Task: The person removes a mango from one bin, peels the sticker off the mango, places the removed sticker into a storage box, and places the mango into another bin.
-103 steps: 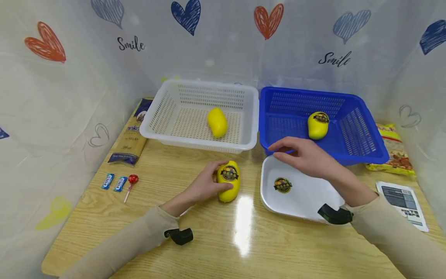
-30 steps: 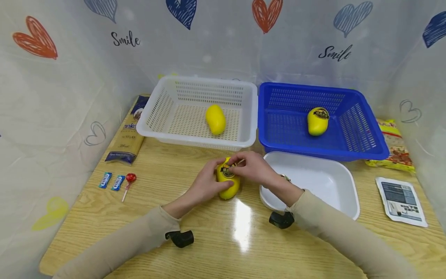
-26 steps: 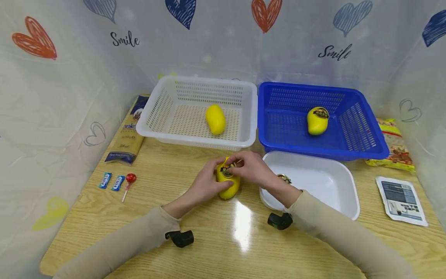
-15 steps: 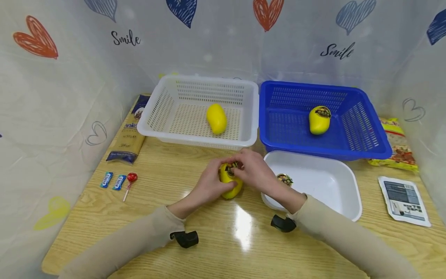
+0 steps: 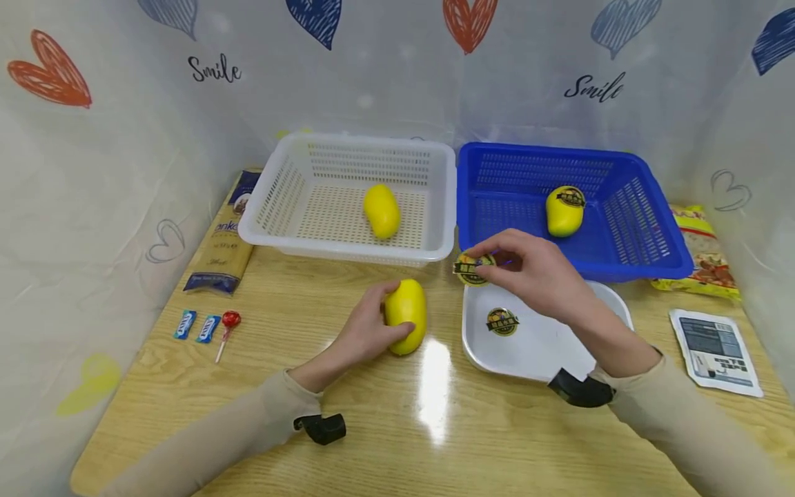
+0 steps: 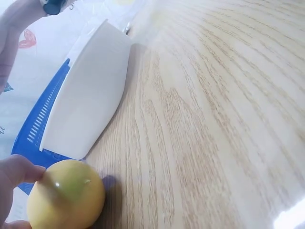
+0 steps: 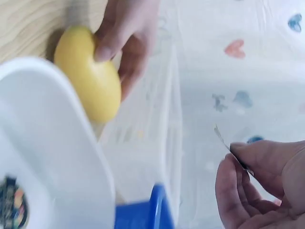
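Yellow skin shows bare on the mango (image 5: 408,304) at the centre of the frame, where the left hand (image 5: 363,331) grips it from the left, thumb over its lower part and fingers curved round its upper left side. That hold, low over the tabletop (image 5: 366,442), probably stops the rounded fruit rolling. Right of centre, the right hand (image 5: 540,276) pinches a round sticker (image 5: 470,271) between thumb and finger; the right wrist view shows it nearly edge-on, jutting past the fingertips, perhaps to leave most of its surface untouched. This sticker is apart from the mango, near the upper left corner of the white tray (image 5: 553,352). A second sticker (image 5: 502,322) lies in the tray's left part, likely put there to be within reach.
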`<state>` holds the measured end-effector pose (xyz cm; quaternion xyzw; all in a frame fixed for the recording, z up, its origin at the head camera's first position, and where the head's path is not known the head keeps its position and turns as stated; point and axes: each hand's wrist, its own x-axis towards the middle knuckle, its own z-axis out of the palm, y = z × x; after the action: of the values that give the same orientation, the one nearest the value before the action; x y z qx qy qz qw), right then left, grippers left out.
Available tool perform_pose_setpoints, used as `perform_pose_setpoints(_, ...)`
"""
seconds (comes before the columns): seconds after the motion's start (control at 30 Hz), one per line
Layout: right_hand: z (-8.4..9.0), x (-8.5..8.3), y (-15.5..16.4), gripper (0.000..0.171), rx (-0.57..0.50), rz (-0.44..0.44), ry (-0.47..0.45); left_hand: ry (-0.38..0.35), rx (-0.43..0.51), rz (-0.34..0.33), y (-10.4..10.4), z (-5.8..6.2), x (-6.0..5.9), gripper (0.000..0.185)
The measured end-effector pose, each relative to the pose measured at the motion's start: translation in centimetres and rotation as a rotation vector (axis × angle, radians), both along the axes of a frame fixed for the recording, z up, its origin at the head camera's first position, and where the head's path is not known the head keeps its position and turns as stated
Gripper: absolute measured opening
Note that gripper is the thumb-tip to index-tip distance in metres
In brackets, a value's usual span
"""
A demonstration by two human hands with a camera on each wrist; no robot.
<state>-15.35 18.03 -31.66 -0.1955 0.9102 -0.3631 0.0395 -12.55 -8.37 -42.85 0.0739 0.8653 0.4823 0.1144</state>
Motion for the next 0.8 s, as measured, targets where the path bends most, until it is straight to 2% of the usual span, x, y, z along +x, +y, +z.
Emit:
perform_pose_setpoints(0.23, -0.9, 0.3, 4.9, 0.024, 0.033, -0.008, -0.093, -0.011, 0.009, -0.007, 0.0, 0.1, 0.0, 0.074)
perform_pose_setpoints(0.5, -1.7, 0.6, 8.0, 0.034, 0.065, -0.043, -0.179, -0.03, -0.001, -0.005, 0.0, 0.2, 0.1, 0.075)
perform_pose_setpoints(0.8, -2.3, 0.5, 9.9, 0.037, 0.115, -0.101, -0.163, -0.029, 0.002, -0.013, 0.1, 0.0, -0.2, 0.074)
